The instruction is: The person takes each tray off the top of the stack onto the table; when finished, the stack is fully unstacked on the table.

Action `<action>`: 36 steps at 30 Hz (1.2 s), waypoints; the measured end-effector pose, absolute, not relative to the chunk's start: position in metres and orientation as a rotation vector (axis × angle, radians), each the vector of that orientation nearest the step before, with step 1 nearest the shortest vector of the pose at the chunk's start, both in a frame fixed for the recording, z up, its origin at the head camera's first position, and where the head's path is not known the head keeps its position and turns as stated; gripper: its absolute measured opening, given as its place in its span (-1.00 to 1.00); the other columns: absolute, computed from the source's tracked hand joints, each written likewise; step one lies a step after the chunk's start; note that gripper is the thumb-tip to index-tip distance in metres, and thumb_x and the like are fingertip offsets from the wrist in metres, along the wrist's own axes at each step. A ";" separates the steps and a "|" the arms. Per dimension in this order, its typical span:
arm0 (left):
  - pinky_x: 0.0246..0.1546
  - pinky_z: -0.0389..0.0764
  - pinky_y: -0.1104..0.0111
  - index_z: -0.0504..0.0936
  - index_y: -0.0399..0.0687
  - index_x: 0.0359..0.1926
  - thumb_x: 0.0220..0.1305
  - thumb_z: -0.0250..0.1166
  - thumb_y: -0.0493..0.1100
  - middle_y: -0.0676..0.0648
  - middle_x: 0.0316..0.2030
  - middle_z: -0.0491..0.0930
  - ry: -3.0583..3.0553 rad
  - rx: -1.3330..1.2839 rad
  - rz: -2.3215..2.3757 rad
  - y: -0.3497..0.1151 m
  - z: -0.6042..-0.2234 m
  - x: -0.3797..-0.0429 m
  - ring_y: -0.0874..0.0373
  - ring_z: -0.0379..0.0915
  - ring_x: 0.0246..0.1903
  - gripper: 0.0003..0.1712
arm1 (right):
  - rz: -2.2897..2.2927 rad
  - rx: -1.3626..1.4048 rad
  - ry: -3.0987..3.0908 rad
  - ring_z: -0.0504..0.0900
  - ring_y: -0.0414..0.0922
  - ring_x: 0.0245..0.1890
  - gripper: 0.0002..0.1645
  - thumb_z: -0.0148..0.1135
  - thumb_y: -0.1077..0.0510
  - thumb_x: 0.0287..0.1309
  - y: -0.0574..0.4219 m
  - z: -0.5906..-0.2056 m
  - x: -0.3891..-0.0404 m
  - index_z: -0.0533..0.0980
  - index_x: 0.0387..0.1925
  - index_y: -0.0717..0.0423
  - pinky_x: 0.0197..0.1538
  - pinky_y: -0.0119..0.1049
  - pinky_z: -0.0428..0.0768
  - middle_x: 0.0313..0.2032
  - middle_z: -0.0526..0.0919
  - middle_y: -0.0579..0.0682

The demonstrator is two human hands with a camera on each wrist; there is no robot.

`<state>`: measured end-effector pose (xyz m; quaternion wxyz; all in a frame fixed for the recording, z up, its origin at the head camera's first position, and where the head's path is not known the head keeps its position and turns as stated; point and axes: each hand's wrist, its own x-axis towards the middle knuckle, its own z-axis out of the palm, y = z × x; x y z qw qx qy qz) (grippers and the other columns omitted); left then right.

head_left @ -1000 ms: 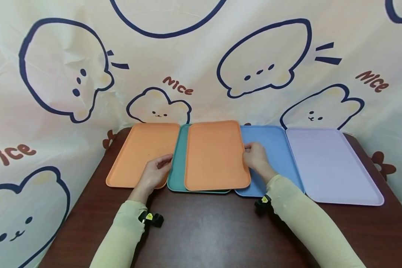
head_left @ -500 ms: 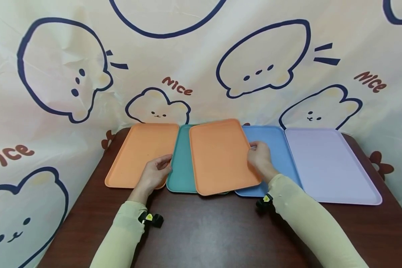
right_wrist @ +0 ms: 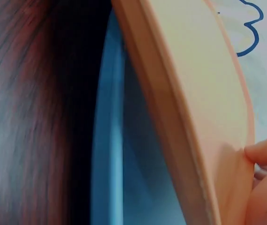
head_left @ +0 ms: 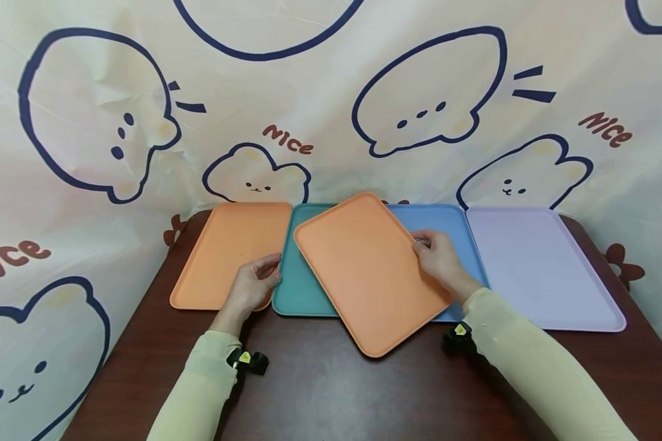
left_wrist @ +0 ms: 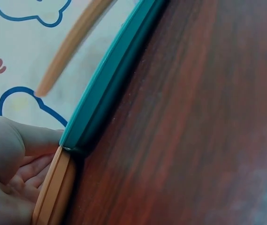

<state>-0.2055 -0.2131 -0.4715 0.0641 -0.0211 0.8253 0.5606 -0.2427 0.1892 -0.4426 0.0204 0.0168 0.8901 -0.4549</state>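
Note:
My right hand (head_left: 438, 257) pinches the right edge of an orange tray (head_left: 369, 269), which is turned at an angle and raised over the teal and blue trays. In the right wrist view the thumb (right_wrist: 260, 152) lies on this tray's (right_wrist: 208, 93) surface near its rim. My left hand (head_left: 248, 286) rests over a second orange tray (head_left: 226, 251), its fingertips at the left edge of the teal tray (head_left: 303, 288). The left wrist view has the thumb (left_wrist: 41, 139) touching the teal tray's (left_wrist: 105, 84) corner, with relaxed fingers behind the orange rim.
A blue tray (head_left: 463, 239) lies to the right, partly covered by the raised orange tray and the right hand. Beyond it is a lilac tray (head_left: 546, 269). All lie along the back of a dark wooden table (head_left: 309, 392), before a patterned cloth (head_left: 331, 92).
The orange tray in my right hand has turned counter-clockwise, its near corner swinging forward past the teal tray's front edge. The right hand has shifted right. My left hand has stayed nearly still.

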 end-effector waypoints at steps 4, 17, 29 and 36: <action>0.58 0.40 -0.01 0.46 -0.23 0.54 0.57 0.22 -0.39 -0.31 0.53 0.44 2.491 -0.060 1.693 -0.214 -0.472 -0.207 -0.22 0.32 0.57 -0.42 | -1.386 -0.002 2.754 0.70 0.15 0.06 -0.58 0.06 0.19 0.65 0.196 -0.438 -0.238 0.58 0.31 0.33 0.10 -0.12 0.66 0.11 0.73 0.32; 0.57 0.40 -0.03 0.45 -0.22 0.55 0.57 0.22 -0.38 -0.31 0.55 0.40 2.471 -0.043 1.696 -0.216 -0.470 -0.207 -0.22 0.29 0.59 -0.40 | -1.286 -0.344 2.858 0.69 -0.07 -0.24 -0.77 0.29 0.20 0.54 0.208 -0.440 -0.218 0.74 -0.03 0.28 -0.20 -0.37 0.61 -0.17 0.84 0.18; 0.57 0.41 -0.04 0.44 -0.16 0.57 0.59 0.22 -0.33 -0.27 0.57 0.39 2.506 -0.050 1.625 -0.216 -0.471 -0.206 -0.21 0.28 0.59 -0.41 | -1.227 -0.559 2.670 0.61 -0.15 -0.40 -0.82 0.30 0.17 0.53 0.205 -0.437 -0.192 0.79 -0.13 0.11 -0.33 -0.35 0.60 -0.36 0.79 -0.07; 0.57 0.41 -0.03 0.44 -0.14 0.57 0.60 0.23 -0.32 -0.25 0.58 0.38 2.500 -0.061 1.626 -0.216 -0.471 -0.204 -0.20 0.27 0.60 -0.40 | -1.196 -0.737 2.630 0.64 -0.30 -0.34 -0.85 0.33 0.20 0.49 0.198 -0.443 -0.176 0.79 -0.14 0.12 -0.23 -0.39 0.65 -0.27 0.85 -0.08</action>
